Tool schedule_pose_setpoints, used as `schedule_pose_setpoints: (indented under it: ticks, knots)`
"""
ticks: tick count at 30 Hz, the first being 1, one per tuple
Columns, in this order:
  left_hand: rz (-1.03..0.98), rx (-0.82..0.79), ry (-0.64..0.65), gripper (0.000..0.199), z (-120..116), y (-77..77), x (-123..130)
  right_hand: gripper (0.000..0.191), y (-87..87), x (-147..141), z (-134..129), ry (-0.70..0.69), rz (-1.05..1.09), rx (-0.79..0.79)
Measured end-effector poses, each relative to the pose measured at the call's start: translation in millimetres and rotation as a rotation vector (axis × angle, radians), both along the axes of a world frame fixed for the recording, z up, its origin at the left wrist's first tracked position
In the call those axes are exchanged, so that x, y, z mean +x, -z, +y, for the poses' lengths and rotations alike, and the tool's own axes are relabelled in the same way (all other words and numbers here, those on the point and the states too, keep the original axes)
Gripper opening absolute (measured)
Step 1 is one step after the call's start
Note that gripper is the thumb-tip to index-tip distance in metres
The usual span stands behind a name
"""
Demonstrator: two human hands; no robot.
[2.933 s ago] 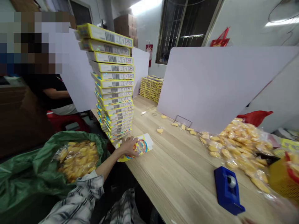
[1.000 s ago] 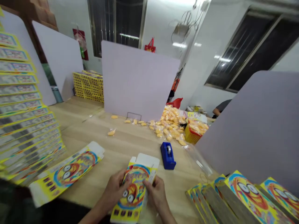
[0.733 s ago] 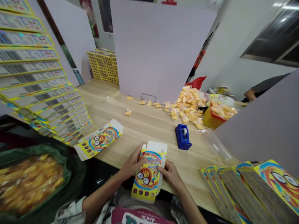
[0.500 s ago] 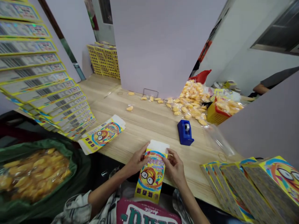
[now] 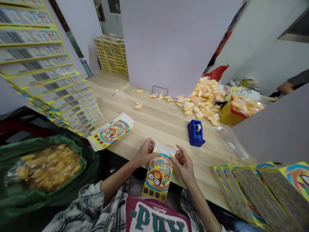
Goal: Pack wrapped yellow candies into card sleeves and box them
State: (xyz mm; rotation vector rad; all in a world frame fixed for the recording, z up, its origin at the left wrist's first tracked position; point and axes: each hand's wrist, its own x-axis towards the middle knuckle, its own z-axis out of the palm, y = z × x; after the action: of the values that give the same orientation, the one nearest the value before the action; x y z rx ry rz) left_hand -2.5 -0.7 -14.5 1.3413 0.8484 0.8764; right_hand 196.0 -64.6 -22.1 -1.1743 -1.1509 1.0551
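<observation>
A yellow cardboard box (image 5: 158, 175) with a cartoon face in glasses stands tilted between my hands at the table's front edge, its white end flap (image 5: 164, 149) raised at the top. My left hand (image 5: 146, 153) grips the box's upper left edge, thumb on the printed front. At the upper right corner my right hand (image 5: 184, 164) pinches the box with thumb and bent fingers. Another flattened box (image 5: 112, 131) of the same print lies to the left. Beyond my right hand sits a blue tape dispenser (image 5: 196, 134).
Wrapped yellow pieces (image 5: 207, 96) are heaped at the back right beside a yellow basket (image 5: 233, 112). Fanned flat boxes (image 5: 60, 85) rise at left above a green sack (image 5: 89, 161). Filled-looking boxes (image 5: 256, 187) stand at right. A grey partition (image 5: 173, 45) stands behind. A person's arm (image 5: 287, 87) shows far right.
The view has shifted slightly, so the table's things appear further right and higher. Both hands stay on the box; the fingers have moved a little up around its flap.
</observation>
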Motion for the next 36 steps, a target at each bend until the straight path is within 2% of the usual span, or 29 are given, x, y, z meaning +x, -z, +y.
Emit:
schedule_pose_setpoints:
  ticks: [2, 5, 9, 13, 16, 19, 24, 28, 30, 33, 36]
  knots:
    - [0.005, -0.009, 0.094, 0.04, 2.2, -1.3, -3.9, 0.026, -3.5, 1.9, -1.5, -0.071, -0.079, -0.004]
    - [0.084, 0.044, 0.209, 0.029, 3.2, -4.5, -11.6, 0.02, -7.7, 3.0, -5.0, -0.109, -0.142, -0.001]
    - [0.15, 0.155, 0.169, 0.025, -5.0, -4.2, -17.9, 0.018, -7.8, 0.5, -10.8, -0.095, -0.185, 0.043]
    - [0.168, 0.241, 0.133, 0.023, -15.2, 0.8, -18.9, 0.017, -6.5, -0.6, -15.5, -0.205, -0.209, 0.051]
    - [0.151, 0.175, 0.121, 0.021, -15.6, 2.6, -18.4, 0.016, -8.8, -1.4, -15.7, -0.18, -0.281, 0.032]
    - [0.128, 0.084, 0.17, 0.021, -9.5, -1.0, -17.1, 0.016, -13.6, -2.7, -12.8, -0.123, -0.344, -0.015]
    - [0.148, 0.089, 0.255, 0.022, 1.2, -9.9, -14.9, 0.024, -19.9, -1.5, -7.2, -0.104, -0.39, -0.031]
    - [0.162, 0.121, 0.307, 0.023, -0.9, -7.1, -17.8, 0.025, -15.8, 0.7, -10.6, -0.128, -0.315, 0.005]
    - [0.183, 0.163, 0.31, 0.023, -5.0, -3.8, -19.6, 0.02, -10.2, -0.3, -15.8, -0.134, -0.306, 0.058]
    - [0.23, 0.319, 0.282, 0.019, -12.4, -1.2, -20.2, 0.013, -2.5, -5.6, -25.6, -0.108, -0.302, 0.129]
    - [0.248, 0.402, 0.232, 0.02, -19.1, -0.9, -20.5, 0.013, 1.4, -7.5, -29.3, -0.107, -0.266, 0.139]
